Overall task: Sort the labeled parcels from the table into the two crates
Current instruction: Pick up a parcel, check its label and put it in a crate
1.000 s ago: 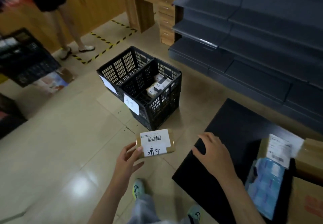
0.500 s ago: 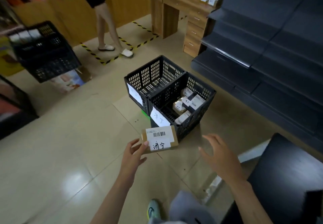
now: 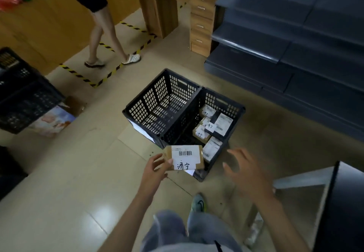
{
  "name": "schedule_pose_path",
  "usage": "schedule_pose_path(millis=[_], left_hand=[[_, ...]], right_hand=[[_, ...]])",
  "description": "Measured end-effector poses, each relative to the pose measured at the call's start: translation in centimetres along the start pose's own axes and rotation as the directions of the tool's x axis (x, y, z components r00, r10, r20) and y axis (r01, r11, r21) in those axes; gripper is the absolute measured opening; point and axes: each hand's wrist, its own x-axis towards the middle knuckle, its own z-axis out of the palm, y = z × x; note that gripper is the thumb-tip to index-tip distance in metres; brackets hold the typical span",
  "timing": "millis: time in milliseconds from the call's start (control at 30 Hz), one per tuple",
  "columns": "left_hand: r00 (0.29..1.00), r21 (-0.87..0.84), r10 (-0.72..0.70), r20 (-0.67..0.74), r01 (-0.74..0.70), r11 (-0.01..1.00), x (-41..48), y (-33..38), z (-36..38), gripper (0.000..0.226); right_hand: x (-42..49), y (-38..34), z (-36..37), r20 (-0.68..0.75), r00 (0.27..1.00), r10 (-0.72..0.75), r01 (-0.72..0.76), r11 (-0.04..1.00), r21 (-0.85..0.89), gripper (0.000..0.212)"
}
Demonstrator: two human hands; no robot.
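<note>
**Parcel at right crate**

My left hand [image 3: 155, 170] pinches the labeled parcel [image 3: 185, 158] by its left end, thumb on the label. The parcel now overlaps the near wall of the right crate [image 3: 220, 98], nearer than half a second ago. My right hand [image 3: 246, 175] hangs spread, empty and blurred. The parcel mostly hides that crate's front label; the table [image 3: 344, 202] is cut off at right

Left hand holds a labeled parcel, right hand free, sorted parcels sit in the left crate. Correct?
No: the sorted parcels sit in the right crate, as the head view shows; the left crate holds none. Left hand holds the parcel, right hand free.
</note>
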Motion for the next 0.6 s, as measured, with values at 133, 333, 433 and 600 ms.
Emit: schedule_pose_path(millis=[133, 333, 433, 600], left_hand=[[0.997, 0.092, -0.012, 0.079, 0.005, 0.996, 6.4, 2.2, 1.6, 0.039], [0.969, 0.202, -0.14, 0.204, 0.098, 0.974, 17.5, 3.2, 4.3, 0.056], [0.947, 0.242, -0.204, 0.249, 0.143, 0.96, 22.3, 3.0, 5.9, 0.047], [0.907, 0.375, -0.301, 0.296, 0.18, 0.909, 29.4, 0.6, 8.1, 0.058]], right_hand=[[3.8, -0.5, 1.0, 0.032, 0.998, 0.059, -0.059, 0.998, 0.001, 0.048], [8.8, -0.7, 4.4, 0.017, 0.977, 0.214, -0.213, 0.977, -0.016, 0.047], [10.6, -0.1, 6.6, -0.025, 0.959, 0.283, -0.283, 0.959, 0.022, 0.044], [13.3, 0.8, 8.7, -0.094, 0.919, 0.382, -0.384, 0.923, -0.011, 0.046]])
